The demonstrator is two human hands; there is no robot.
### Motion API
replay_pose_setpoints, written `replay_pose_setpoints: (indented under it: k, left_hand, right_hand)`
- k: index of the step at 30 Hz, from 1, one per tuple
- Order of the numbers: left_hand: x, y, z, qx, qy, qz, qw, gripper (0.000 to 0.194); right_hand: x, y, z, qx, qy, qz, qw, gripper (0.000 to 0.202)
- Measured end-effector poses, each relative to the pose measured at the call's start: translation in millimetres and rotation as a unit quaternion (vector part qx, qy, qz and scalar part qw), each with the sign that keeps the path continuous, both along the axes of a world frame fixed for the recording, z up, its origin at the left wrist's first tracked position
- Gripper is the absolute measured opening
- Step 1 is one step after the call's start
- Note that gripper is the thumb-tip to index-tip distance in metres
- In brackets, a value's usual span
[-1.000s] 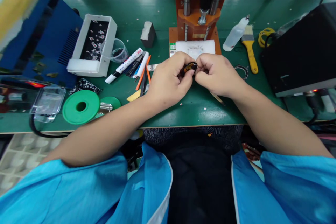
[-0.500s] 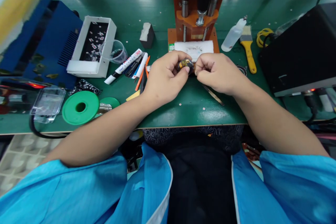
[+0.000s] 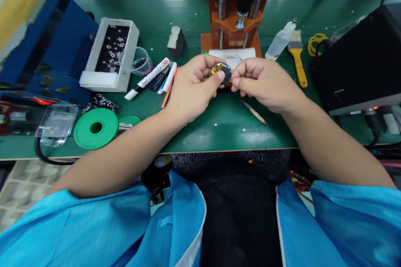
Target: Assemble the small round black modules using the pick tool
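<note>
Between the thumb and fingers of my left hand (image 3: 196, 85) is a small round black part (image 3: 223, 74) with a yellow-gold patch, perhaps a watch-sized electronic module. My right hand (image 3: 261, 81) is closed in a pinch at the part's right edge. What its fingertips hold, if anything, is too small to make out. Both hands are raised in front of the orange press (image 3: 235, 27), whose base carries a white foam pad (image 3: 247, 53). Below my right hand a thin wooden-handled tool (image 3: 255, 112) lies on the green bench.
Markers and pens (image 3: 153, 78), a clear cup (image 3: 139, 61) and a white box (image 3: 130, 46) of small pieces stand left. Nearer are green solder spools (image 3: 108, 133). A plastic bottle (image 3: 280, 41), a yellow brush (image 3: 299, 64) and a black machine (image 3: 357, 58) are on the right.
The round part has tilted, so more of its dark face shows. My left hand has shifted slightly, and my right fingertips have changed their pinch at its edge.
</note>
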State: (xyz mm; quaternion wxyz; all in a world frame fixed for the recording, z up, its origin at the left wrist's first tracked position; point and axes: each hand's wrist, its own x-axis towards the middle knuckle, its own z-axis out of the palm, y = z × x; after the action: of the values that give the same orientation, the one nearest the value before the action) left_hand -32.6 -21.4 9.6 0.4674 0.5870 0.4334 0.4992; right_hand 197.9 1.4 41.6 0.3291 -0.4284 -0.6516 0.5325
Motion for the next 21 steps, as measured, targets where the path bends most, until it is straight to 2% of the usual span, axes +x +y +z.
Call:
replay_pose_setpoints:
  k: [15,21]
  left_hand:
    - [5.5,-5.6,10.5,-0.025,0.021,-0.001,0.999,0.023]
    - [3.7,-6.5,9.9,-0.019,0.031,-0.008,0.999,0.033]
  right_hand:
    - [-0.4,-1.2,2.8,0.025,-0.069,-0.004,0.997,0.017]
    - [-0.4,-0.9,3.3,0.018,-0.055,0.002,0.998,0.017]
